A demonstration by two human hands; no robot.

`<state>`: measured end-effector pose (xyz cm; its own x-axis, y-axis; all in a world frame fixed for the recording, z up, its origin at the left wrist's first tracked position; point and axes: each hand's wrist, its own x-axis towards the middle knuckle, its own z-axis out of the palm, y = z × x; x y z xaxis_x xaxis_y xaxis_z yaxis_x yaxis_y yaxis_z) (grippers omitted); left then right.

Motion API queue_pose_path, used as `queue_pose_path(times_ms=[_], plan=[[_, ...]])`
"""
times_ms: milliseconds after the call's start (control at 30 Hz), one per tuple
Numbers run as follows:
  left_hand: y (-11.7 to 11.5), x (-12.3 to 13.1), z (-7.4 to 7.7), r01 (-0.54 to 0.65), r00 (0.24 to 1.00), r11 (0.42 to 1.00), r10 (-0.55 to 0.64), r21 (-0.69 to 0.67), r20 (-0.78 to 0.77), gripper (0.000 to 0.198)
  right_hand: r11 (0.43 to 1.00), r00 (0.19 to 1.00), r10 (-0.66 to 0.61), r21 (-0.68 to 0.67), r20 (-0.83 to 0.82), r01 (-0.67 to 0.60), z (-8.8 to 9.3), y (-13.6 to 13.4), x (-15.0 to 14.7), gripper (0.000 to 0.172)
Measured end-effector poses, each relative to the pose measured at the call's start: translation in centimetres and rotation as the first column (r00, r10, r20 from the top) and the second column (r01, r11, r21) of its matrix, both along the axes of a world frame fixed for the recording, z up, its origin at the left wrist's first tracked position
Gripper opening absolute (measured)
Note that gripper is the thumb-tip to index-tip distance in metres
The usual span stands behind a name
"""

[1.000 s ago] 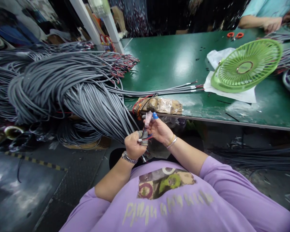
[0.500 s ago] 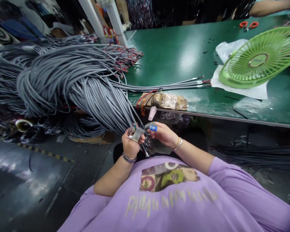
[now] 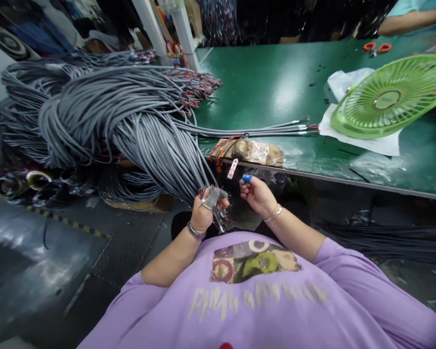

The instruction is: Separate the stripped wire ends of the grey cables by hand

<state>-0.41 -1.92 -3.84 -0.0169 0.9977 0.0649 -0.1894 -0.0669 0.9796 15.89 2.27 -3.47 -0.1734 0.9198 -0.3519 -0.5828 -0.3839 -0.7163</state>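
A big bundle of grey cables (image 3: 131, 121) drapes from the green table (image 3: 269, 82) down toward my lap. My left hand (image 3: 205, 211), with a taped finger and a wristwatch, is closed round the cables' ends, where red and blue wire tips stick out. My right hand (image 3: 257, 194), wearing a blue fingertip cover and a bracelet, is curled a little to the right of the left one, its fingers pinched on something too small to name. A small pink tool (image 3: 233, 168) hangs at the table edge just above both hands.
A taped brown block (image 3: 252, 151) with red wires sits on the table edge. Several grey cables (image 3: 261, 130) lie across the table toward a green fan grille (image 3: 388, 97) on white plastic. Orange scissors (image 3: 376, 47) and another person's arm (image 3: 407, 22) are at the far right.
My right hand has drawn away to the right of the left hand and risen toward the table edge. My left hand keeps its grip on the cable ends.
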Motion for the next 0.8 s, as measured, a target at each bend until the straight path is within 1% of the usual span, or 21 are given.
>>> queue_pose_path(times_ms=[67,133,200,267,333,367,433,467,500,567,667,733,767,800], plan=[[0.2,-0.2,0.4,0.092,0.995,0.996,-0.092,0.016,0.046,0.046,0.999,1.000,-0.012,0.035,-0.005,0.012,0.0,-0.1,1.1,0.030],[0.4,-0.3,0.6,0.106,0.993,0.994,-0.108,0.024,0.055,0.047,0.993,1.000,-0.019,0.113,0.020,0.017,0.2,-0.6,2.2,0.030],[0.6,-0.2,0.8,0.052,0.999,0.997,-0.051,0.049,-0.012,0.041,0.982,0.997,-0.037,0.189,0.074,0.023,0.7,-1.4,2.9,0.026],[0.6,-0.1,1.0,-0.006,0.992,0.993,0.020,0.116,-0.125,0.033,0.959,0.988,-0.048,0.285,0.146,0.004,1.5,-2.5,3.2,0.022],[0.6,0.3,1.5,-0.008,0.966,0.975,0.065,0.222,-0.249,0.032,0.921,0.973,0.003,0.378,0.232,-0.093,2.4,-3.6,3.0,0.023],[0.5,0.4,1.8,0.012,0.946,0.962,0.077,0.272,-0.314,0.035,0.901,0.960,0.053,0.402,0.275,-0.165,2.8,-4.2,2.7,0.028],[0.2,0.7,2.6,0.065,0.895,0.937,0.098,0.344,-0.436,0.045,0.865,0.929,0.154,0.408,0.336,-0.291,3.1,-5.3,1.9,0.042],[0.1,0.9,2.9,0.088,0.869,0.928,0.107,0.363,-0.483,0.050,0.855,0.920,0.176,0.408,0.351,-0.320,3.1,-5.7,1.5,0.046],[-0.2,1.0,3.2,0.107,0.846,0.922,0.113,0.372,-0.521,0.055,0.849,0.917,0.172,0.417,0.361,-0.324,3.0,-6.1,1.2,0.046],[-0.7,1.3,3.4,0.144,0.810,0.914,0.112,0.380,-0.576,0.061,0.835,0.920,0.102,0.470,0.377,-0.286,2.8,-6.6,0.6,0.039],[-1.2,1.7,2.9,0.231,0.746,0.881,0.112,0.413,-0.657,0.064,0.801,0.913,0.027,0.537,0.408,-0.263,2.9,-6.9,0.2,0.023],[-1.3,1.7,2.8,0.297,0.696,0.850,0.120,0.436,-0.708,0.064,0.792,0.904,0.026,0.543,0.426,-0.279,3.3,-6.9,0.1,0.021],[-1.3,1.4,3.0,0.332,0.665,0.836,0.122,0.438,-0.737,0.065,0.790,0.903,0.029,0.544,0.428,-0.283,3.5,-6.8,0.1,0.021],[-1.4,1.0,3.6,0.368,0.621,0.824,0.127,0.431,-0.773,0.066,0.789,0.905,0.026,0.548,0.424,-0.279,3.6,-6.8,0.1,0.022]])
